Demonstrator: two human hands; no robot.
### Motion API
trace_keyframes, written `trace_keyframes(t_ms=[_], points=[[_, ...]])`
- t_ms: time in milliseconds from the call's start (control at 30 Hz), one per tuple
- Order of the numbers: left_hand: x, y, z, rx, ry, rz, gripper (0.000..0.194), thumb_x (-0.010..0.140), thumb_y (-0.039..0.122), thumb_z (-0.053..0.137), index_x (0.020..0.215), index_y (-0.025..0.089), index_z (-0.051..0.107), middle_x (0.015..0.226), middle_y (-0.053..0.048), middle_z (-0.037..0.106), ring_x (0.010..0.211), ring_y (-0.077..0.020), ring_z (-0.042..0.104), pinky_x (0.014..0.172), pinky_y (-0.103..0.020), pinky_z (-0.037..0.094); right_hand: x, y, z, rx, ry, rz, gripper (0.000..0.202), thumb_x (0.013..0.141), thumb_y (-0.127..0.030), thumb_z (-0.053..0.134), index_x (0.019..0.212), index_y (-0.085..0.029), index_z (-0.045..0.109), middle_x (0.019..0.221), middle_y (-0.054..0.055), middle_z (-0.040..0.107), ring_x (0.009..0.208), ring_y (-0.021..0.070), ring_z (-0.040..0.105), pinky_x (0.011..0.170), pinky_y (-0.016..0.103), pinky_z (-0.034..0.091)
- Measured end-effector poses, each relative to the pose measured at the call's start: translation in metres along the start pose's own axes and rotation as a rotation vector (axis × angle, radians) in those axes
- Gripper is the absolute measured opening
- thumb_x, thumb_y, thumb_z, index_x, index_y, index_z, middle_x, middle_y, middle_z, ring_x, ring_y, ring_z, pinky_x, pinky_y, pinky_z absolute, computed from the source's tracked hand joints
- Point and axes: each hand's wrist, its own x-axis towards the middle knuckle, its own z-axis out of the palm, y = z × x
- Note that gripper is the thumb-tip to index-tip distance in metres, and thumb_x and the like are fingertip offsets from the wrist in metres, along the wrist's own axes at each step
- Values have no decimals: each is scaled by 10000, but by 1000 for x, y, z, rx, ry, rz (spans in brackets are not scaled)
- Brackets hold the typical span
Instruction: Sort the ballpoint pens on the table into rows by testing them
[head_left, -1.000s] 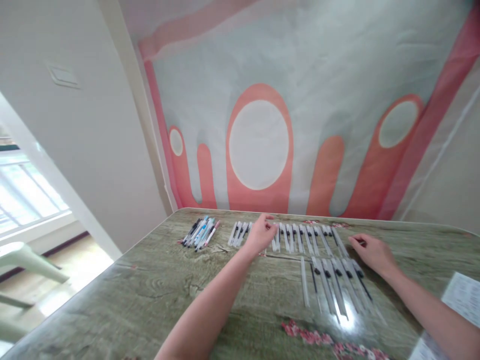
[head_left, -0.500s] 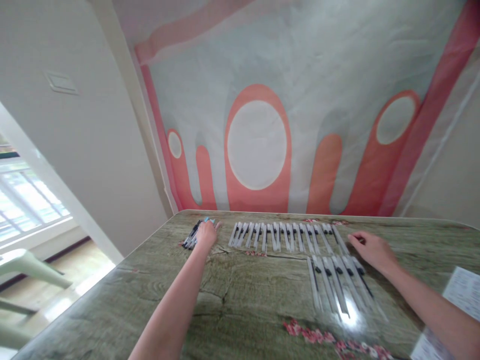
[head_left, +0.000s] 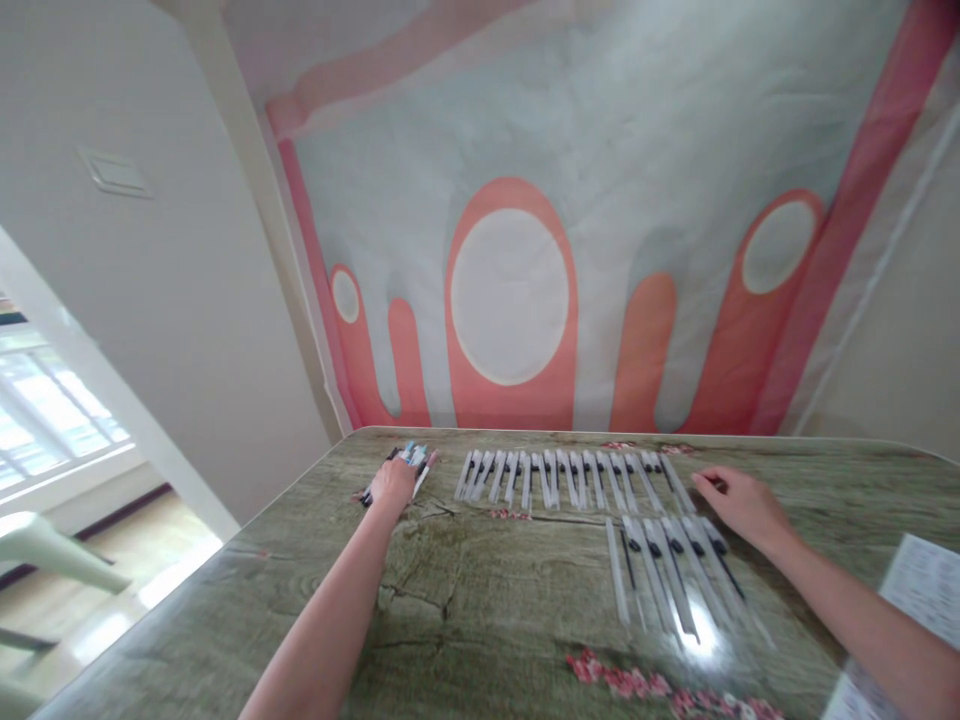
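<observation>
My left hand (head_left: pixel 393 484) rests on a loose pile of pens (head_left: pixel 426 470) at the far left of the table, some dark, some with light blue ends. Its fingertips are hidden among the pens. My right hand (head_left: pixel 742 500) is at the right end of the rows, thumb and fingertips curled together; a dark spot shows inside the curl, and I cannot make out whether it is an object. Beside it lie slim clear sleeves with black parts, in a long back row (head_left: pixel 555 478) and a shorter front row (head_left: pixel 667 565).
The wood-patterned table (head_left: pixel 480 600) has printed pink blossoms. A printed sheet (head_left: pixel 919 590) lies under my right forearm at the right edge. Behind the table is a wall with a pink and grey mural (head_left: pixel 510 400). A pale green stool (head_left: pixel 60 550) stands at lower left.
My left hand has moved slightly left and towards me over the pile, uncovering more pens. At the front row's left end, a clear sleeve and a dark stick now lie further apart. My right hand stays put.
</observation>
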Motion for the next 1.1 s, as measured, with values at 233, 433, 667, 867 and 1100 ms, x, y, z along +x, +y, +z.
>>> trace_keyframes(t_ms=[233,433,667,867,1100], points=[[-25,51,-17,-239,-76,220,341,830,391,327,849,146,563,827,-84,631,749,-151,591,644,-229,429,-1,-6,-3,26,26,3,317,725,-419,413,738,-191,632,717,48,639,626,178,562,581,271,385],[-110,134,8,-1093,-735,260,269,778,360,465,823,106,542,656,-8,535,458,-28,416,413,-138,296,0,-10,-6,30,50,16,285,729,-391,428,754,-190,629,751,43,636,640,166,556,605,263,388],[-191,175,22,-1236,-1189,184,163,759,270,510,752,108,497,752,-54,569,614,-88,547,577,-229,437,-1,-11,-7,39,57,-17,298,756,-383,401,750,-183,621,734,39,632,635,155,548,605,252,381],[-195,179,19,-1229,-1158,102,147,785,254,486,735,117,485,758,-68,590,675,-114,588,748,-314,449,-1,-12,-8,52,58,-8,281,748,-369,416,745,-184,627,738,40,636,636,153,548,605,249,378],[-199,185,27,-1255,-1169,62,132,802,228,463,733,117,481,752,-82,608,682,-124,605,723,-280,457,-2,-14,-9,46,58,-7,289,746,-376,410,722,-186,626,722,40,633,629,157,544,601,259,378]])
